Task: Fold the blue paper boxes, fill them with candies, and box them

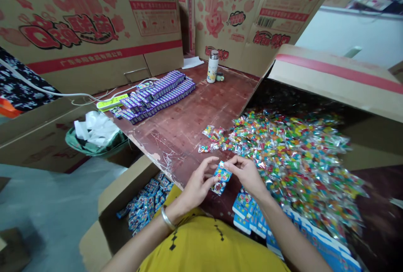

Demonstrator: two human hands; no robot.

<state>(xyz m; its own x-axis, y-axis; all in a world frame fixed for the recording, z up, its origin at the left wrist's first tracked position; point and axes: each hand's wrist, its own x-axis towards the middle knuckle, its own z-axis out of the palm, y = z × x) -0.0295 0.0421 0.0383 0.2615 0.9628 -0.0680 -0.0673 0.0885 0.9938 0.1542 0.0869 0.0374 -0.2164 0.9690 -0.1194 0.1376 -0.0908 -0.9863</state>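
Observation:
Between my hands, over the table's front edge, is a small blue printed candy box [223,174]. My left hand [200,181] grips its left side with thumb and fingers. At its top edge, my right hand [247,174] pinches a corner near a white flap. Flat blue cartons [248,213] lie in overlapping rows under and beside my right forearm. A big heap of clear candy packets [292,158], filled with colourful sweets, spreads to the right of my hands. Below my left forearm, a cardboard box [126,194] holds many small blue filled boxes [147,202].
Purple small boxes [157,95] stand in rows at the back left by a yellow-green power strip [112,102]. A white flask [213,67] stands on the red-brown table [214,100]. Left of it hangs a green bag [85,149] with white paper. Large cartons [94,24] wall the back.

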